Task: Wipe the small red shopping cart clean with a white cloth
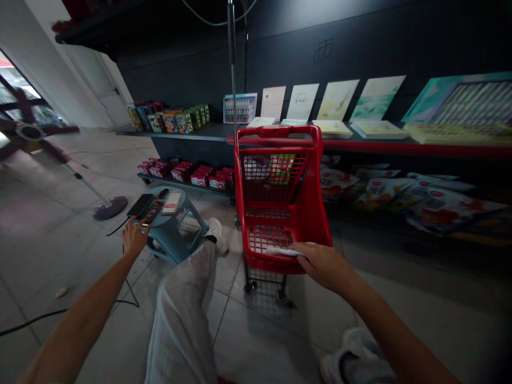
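My left hand (135, 236) reaches to the near edge of a blue plastic stool (170, 226), its fingers apart at the end of a phone (150, 213). Beside the phone on the stool lie a flat black device (141, 205) with a cable and a pale item that is blurred out. My right hand (320, 262) is closed on a white cloth (282, 250), which may be a tissue. It presses the cloth to the front rim of a red shopping cart (276, 261). Inside the cart, behind its upright grid, a green pack (282, 166) shows in part.
A dark shelf (192, 132) behind the cart bears small boxes (170, 121), upright booklets (302, 101) and pen sets. Snack bags (384, 192) and red packs (184, 170) fill the lower level. A standing fan (30, 130) is at left; a black cable (44, 317) crosses the tiled floor.
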Action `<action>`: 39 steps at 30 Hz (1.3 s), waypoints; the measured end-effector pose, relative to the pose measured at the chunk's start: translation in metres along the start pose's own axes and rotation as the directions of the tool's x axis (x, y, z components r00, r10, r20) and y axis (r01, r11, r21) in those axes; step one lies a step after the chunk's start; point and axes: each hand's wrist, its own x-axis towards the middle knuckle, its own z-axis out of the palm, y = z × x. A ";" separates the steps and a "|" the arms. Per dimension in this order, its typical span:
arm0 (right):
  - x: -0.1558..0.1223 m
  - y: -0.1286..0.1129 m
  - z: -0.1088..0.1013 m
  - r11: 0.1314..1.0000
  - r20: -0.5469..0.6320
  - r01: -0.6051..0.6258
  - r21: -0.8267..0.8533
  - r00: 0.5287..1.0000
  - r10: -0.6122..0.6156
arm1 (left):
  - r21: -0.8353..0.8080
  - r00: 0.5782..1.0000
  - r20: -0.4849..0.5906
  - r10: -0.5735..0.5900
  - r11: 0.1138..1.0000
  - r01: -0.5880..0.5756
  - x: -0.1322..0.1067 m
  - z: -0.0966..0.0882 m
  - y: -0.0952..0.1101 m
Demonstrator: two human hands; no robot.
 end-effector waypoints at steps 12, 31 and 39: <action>0.000 -0.004 -0.005 0.999 0.030 -0.035 -0.015 0.999 0.036 | 0.012 1.000 0.017 0.005 1.000 -0.005 -0.002 -0.002 0.002; 0.001 -0.007 -0.008 0.999 0.024 -0.034 0.006 0.999 0.034 | -0.048 0.999 0.033 0.006 0.999 -0.004 -0.006 -0.011 0.009; -0.001 -0.010 -0.013 0.999 0.046 -0.040 0.023 0.998 0.039 | -0.134 0.999 -0.019 -0.038 0.990 0.035 -0.008 -0.035 0.042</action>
